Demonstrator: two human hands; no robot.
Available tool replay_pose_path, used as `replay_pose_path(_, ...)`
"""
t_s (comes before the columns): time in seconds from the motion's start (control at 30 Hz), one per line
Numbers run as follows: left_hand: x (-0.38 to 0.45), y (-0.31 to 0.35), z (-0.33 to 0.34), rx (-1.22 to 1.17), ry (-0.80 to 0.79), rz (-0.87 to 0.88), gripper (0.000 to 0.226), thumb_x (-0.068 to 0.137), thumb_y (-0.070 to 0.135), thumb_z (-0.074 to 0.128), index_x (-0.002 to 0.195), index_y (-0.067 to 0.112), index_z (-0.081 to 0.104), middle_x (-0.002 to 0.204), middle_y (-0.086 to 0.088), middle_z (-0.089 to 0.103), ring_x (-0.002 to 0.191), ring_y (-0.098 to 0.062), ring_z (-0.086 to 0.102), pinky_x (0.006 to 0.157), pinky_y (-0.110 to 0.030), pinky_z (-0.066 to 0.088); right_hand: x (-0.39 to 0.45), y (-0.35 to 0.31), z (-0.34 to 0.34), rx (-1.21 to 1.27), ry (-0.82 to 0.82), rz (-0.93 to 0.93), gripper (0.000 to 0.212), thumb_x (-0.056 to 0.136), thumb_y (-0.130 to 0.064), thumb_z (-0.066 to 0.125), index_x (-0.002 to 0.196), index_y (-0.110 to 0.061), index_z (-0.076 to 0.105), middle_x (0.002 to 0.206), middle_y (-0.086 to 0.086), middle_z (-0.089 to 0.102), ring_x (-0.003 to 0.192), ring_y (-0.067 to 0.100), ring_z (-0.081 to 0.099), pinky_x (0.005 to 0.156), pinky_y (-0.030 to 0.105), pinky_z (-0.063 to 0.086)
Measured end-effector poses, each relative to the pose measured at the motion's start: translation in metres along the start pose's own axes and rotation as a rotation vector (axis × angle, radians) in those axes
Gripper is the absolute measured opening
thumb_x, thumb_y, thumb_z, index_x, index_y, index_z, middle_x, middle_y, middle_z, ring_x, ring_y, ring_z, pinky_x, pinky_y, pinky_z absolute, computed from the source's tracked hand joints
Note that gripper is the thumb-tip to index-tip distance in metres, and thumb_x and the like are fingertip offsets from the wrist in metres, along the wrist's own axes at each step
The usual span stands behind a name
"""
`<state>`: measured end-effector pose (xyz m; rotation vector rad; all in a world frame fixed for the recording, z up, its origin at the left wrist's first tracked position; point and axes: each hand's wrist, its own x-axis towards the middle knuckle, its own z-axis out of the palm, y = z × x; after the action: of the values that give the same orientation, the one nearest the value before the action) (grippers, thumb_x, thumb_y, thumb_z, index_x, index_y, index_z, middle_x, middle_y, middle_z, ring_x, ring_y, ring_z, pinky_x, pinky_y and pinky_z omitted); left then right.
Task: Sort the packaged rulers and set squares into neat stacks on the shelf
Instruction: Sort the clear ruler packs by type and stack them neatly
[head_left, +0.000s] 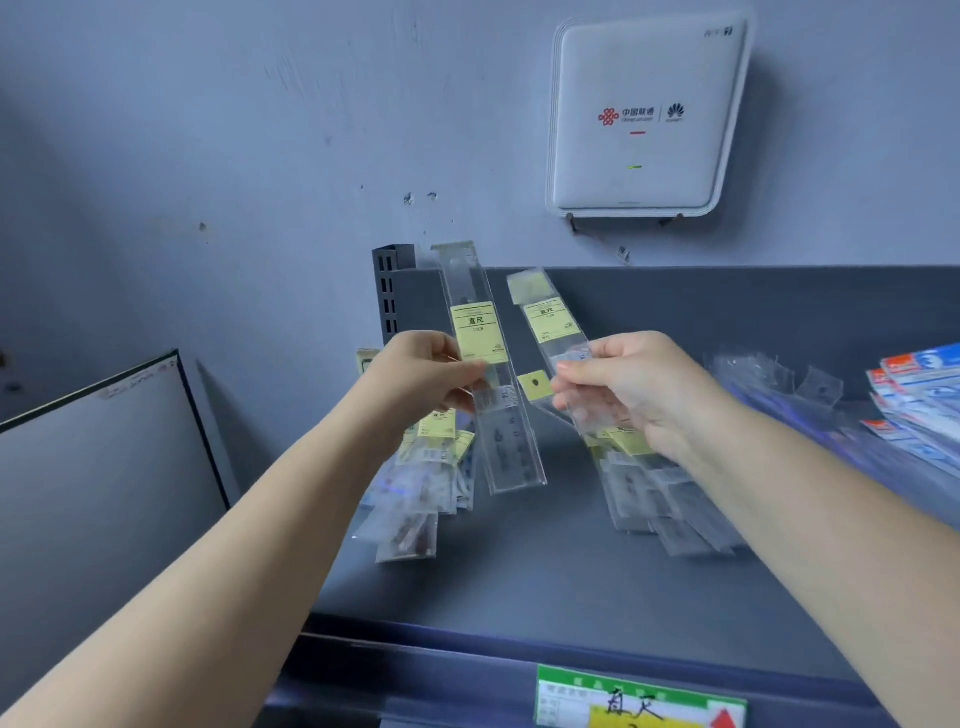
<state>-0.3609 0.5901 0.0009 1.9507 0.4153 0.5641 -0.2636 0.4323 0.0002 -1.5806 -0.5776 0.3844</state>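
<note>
My left hand (426, 376) pinches a long packaged ruler (485, 374) in a clear sleeve with a yellow label, lifted above the grey shelf (545, 561). My right hand (631, 387) pinches a shorter packaged ruler (550, 325), tilted up and to the left. Under my left hand lies a loose pile of packaged rulers (415, 493). A second pile (660, 499) lies under my right wrist, fanned out toward the front.
Clear packets (769, 384) and a stack of blue and red printed packs (919, 395) lie at the shelf's right. A white router (644, 114) hangs on the wall above. A whiteboard (98, 467) leans at the left. A green price label (639, 699) sits on the shelf's front edge.
</note>
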Motion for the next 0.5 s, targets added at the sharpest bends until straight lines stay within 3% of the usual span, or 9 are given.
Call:
replay_pose_path(0.13, 0.002, 0.007, 0.008, -0.141, -0.050, 0.010, 0.015, 0.088, 0.009, 0.062, 0.074, 0.006, 0.058, 0.058, 0.001, 0.068, 0.051, -0.013, 0.061, 0.073, -0.031, 0.052, -0.005, -0.002, -0.035, -0.107, 0.045, 0.000, 0.005, 0.082, -0.008, 0.068, 0.079, -0.005, 0.066, 0.068, 0.008, 0.065, 0.051, 0.013, 0.059, 0.051, 0.022, 0.047)
replay_pose_path(0.27, 0.000, 0.024, 0.038, -0.236, -0.205, -0.010, 0.017, 0.089, 0.007, 0.059, 0.072, 0.006, 0.058, 0.052, 0.002, 0.062, 0.046, -0.010, 0.057, 0.056, -0.023, 0.051, -0.014, 0.003, -0.061, -0.562, 0.056, 0.077, 0.028, 0.083, -0.034, 0.065, 0.083, -0.006, 0.061, 0.079, 0.008, 0.048, 0.070, 0.022, 0.038, 0.054, 0.025, 0.024)
replay_pose_path(0.33, 0.000, 0.032, 0.059, -0.258, -0.260, -0.027, 0.017, 0.089, 0.006, 0.059, 0.072, 0.006, 0.056, 0.053, -0.001, 0.060, 0.042, -0.008, 0.055, 0.048, -0.020, 0.050, -0.017, 0.008, -0.072, -0.632, 0.072, 0.059, 0.038, 0.090, -0.027, 0.054, 0.095, 0.011, 0.056, 0.085, 0.008, 0.040, 0.069, 0.022, 0.031, 0.055, 0.027, 0.017)
replay_pose_path(0.43, 0.005, 0.033, 0.090, -0.069, -0.271, -0.061, 0.016, 0.089, 0.011, 0.062, 0.074, 0.006, 0.058, 0.060, -0.005, 0.060, 0.041, -0.006, 0.056, 0.043, -0.019, 0.049, -0.017, 0.013, -0.088, -0.563, 0.158, 0.019, 0.032, 0.089, -0.008, 0.042, 0.106, 0.018, 0.049, 0.084, 0.009, 0.036, 0.063, 0.019, 0.021, 0.056, 0.027, 0.013)
replay_pose_path(0.5, 0.009, 0.029, 0.100, 0.250, -0.231, -0.048, 0.019, 0.090, 0.021, 0.060, 0.081, 0.004, 0.062, 0.066, -0.004, 0.064, 0.042, -0.006, 0.057, 0.041, -0.017, 0.045, -0.019, 0.013, -0.095, -0.510, 0.173, 0.024, 0.024, 0.090, -0.007, 0.043, 0.100, 0.012, 0.055, 0.080, 0.010, 0.044, 0.060, 0.018, 0.026, 0.052, 0.025, 0.016)
